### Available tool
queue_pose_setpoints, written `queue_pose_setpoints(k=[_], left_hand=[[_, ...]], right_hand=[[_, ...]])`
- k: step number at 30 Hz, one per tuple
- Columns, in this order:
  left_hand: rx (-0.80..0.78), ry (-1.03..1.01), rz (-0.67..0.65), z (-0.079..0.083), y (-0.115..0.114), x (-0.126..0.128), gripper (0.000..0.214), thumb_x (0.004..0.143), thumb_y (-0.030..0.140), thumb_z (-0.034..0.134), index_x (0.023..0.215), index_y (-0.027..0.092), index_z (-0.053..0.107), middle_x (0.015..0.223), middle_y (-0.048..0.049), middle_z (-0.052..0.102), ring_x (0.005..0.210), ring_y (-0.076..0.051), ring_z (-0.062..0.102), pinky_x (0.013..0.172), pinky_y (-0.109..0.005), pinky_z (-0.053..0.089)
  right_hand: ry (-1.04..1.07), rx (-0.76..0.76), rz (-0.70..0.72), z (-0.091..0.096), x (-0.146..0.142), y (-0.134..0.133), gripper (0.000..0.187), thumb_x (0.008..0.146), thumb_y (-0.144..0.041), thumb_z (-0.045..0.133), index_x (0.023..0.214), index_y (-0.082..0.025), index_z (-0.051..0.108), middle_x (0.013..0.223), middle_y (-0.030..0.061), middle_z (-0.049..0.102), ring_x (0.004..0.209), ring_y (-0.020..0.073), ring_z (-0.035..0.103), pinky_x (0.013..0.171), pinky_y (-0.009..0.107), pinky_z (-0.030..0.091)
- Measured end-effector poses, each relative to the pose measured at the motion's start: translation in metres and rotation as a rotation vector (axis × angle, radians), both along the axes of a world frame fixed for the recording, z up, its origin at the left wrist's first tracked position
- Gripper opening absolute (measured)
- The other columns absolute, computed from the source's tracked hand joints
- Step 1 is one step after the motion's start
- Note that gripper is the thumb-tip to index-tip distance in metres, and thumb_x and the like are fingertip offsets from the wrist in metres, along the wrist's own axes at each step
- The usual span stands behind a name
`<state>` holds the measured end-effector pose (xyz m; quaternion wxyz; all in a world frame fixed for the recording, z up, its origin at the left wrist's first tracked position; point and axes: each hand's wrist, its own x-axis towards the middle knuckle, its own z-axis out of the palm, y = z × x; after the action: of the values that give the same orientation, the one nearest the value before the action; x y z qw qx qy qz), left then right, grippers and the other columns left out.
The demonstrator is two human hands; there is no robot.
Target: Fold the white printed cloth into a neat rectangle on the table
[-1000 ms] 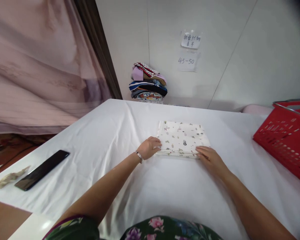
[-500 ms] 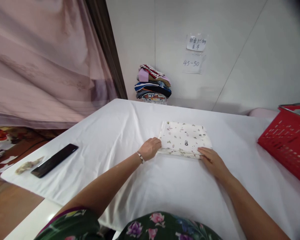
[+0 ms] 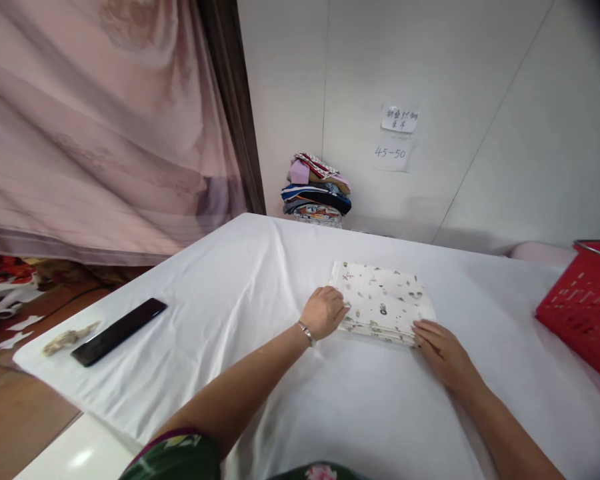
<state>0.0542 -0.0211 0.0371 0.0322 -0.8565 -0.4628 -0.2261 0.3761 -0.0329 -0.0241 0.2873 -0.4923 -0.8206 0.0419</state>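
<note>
A white cloth (image 3: pixel 380 300) with a small scattered print lies folded in several layers on the white-covered table. My left hand (image 3: pixel 325 312), a bracelet at its wrist, has its fingers curled closed on the cloth's left front corner. At the right front corner, my right hand (image 3: pixel 445 353) grips the layered edge, its fingers on top and its thumb at the front. Both hands stay low over the table, and the undersides of their fingers are hidden.
On the table's left lie a long black case-like object (image 3: pixel 120 331) and a beige bundle (image 3: pixel 67 338). A red basket (image 3: pixel 585 307) stands at the right. Behind the table is a stack of folded fabrics (image 3: pixel 317 190); a pink curtain (image 3: pixel 110 133) hangs at the left.
The view has shifted, so everything sits lower and further right. My left hand has moved slightly onto the cloth's left front corner, its fingers curling more. My right hand keeps the right corner.
</note>
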Motion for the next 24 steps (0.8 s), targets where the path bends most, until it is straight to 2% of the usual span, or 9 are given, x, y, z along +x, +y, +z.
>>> queue_pose_setpoints(k=[2, 4, 7, 11, 14, 18, 21, 24], left_hand=[[-0.009, -0.010, 0.020, -0.004, 0.007, 0.012, 0.030, 0.087, 0.038, 0.042, 0.103, 0.020, 0.059, 0.122, -0.0070, 0.053, 0.117, -0.022, 0.041, 0.097, -0.040, 0.033], [-0.091, 0.020, 0.077, -0.013, 0.010, 0.020, 0.045, 0.084, 0.049, 0.041, 0.120, 0.022, 0.049, 0.138, -0.0067, 0.038, 0.128, -0.025, 0.028, 0.104, -0.045, 0.024], [-0.222, 0.057, 0.127, -0.032, 0.009, 0.020, 0.059, 0.083, 0.060, 0.031, 0.130, 0.024, 0.038, 0.144, -0.0045, 0.029, 0.133, -0.025, 0.019, 0.106, -0.049, 0.018], [-0.163, 0.030, 0.136, -0.047, 0.004, 0.015, 0.063, 0.084, 0.062, 0.027, 0.132, 0.023, 0.036, 0.143, -0.0039, 0.029, 0.134, -0.024, 0.016, 0.108, -0.049, 0.014], [-0.132, 0.026, 0.149, -0.047, 0.004, 0.017, 0.061, 0.084, 0.061, 0.027, 0.131, 0.023, 0.039, 0.142, -0.0046, 0.032, 0.134, -0.025, 0.017, 0.109, -0.051, 0.013], [-0.143, 0.023, 0.144, -0.044, 0.003, 0.019, 0.062, 0.085, 0.060, 0.026, 0.131, 0.021, 0.039, 0.142, -0.0049, 0.032, 0.134, -0.024, 0.017, 0.109, -0.051, 0.011], [-0.163, 0.009, 0.147, -0.042, -0.001, 0.017, 0.060, 0.085, 0.059, 0.027, 0.130, 0.022, 0.039, 0.143, -0.0049, 0.031, 0.134, -0.025, 0.016, 0.109, -0.052, 0.007], [-0.242, -0.010, 0.145, -0.035, -0.002, 0.016, 0.059, 0.084, 0.059, 0.030, 0.130, 0.024, 0.039, 0.143, -0.0039, 0.030, 0.134, -0.025, 0.015, 0.109, -0.053, 0.006]], right_hand=[[0.000, 0.012, 0.010, -0.003, 0.001, 0.001, 0.032, 0.086, -0.036, 0.044, 0.104, -0.019, 0.064, 0.113, 0.0079, 0.061, 0.113, 0.0240, 0.049, 0.096, 0.045, 0.040], [-0.005, 0.026, 0.019, -0.005, 0.003, 0.000, 0.032, 0.086, -0.036, 0.044, 0.105, -0.018, 0.063, 0.114, 0.0084, 0.061, 0.113, 0.0240, 0.049, 0.097, 0.045, 0.040], [-0.024, 0.038, 0.036, -0.005, 0.006, -0.004, 0.033, 0.087, -0.036, 0.043, 0.108, -0.020, 0.061, 0.117, 0.0075, 0.060, 0.115, 0.0243, 0.048, 0.097, 0.047, 0.039], [-0.098, -0.005, 0.003, 0.008, -0.001, -0.005, 0.030, 0.087, -0.038, 0.042, 0.101, -0.023, 0.064, 0.113, 0.0056, 0.062, 0.112, 0.0258, 0.050, 0.097, 0.050, 0.037], [-0.095, 0.024, -0.014, 0.027, -0.017, 0.004, 0.030, 0.087, -0.038, 0.041, 0.091, -0.022, 0.066, 0.110, 0.0061, 0.063, 0.110, 0.0263, 0.052, 0.100, 0.051, 0.033], [-0.064, 0.022, -0.045, 0.046, -0.040, 0.033, 0.036, 0.087, -0.041, 0.038, 0.105, -0.021, 0.063, 0.128, 0.0070, 0.050, 0.123, 0.0256, 0.039, 0.100, 0.043, 0.037], [-0.198, -0.089, -0.090, 0.039, -0.047, 0.056, 0.047, 0.086, -0.046, 0.036, 0.123, -0.020, 0.051, 0.141, 0.0083, 0.034, 0.131, 0.0277, 0.025, 0.102, 0.046, 0.032], [-0.355, -0.203, -0.112, 0.021, -0.046, 0.068, 0.054, 0.086, -0.050, 0.033, 0.131, -0.022, 0.041, 0.143, 0.0076, 0.029, 0.133, 0.0273, 0.020, 0.104, 0.050, 0.023]])
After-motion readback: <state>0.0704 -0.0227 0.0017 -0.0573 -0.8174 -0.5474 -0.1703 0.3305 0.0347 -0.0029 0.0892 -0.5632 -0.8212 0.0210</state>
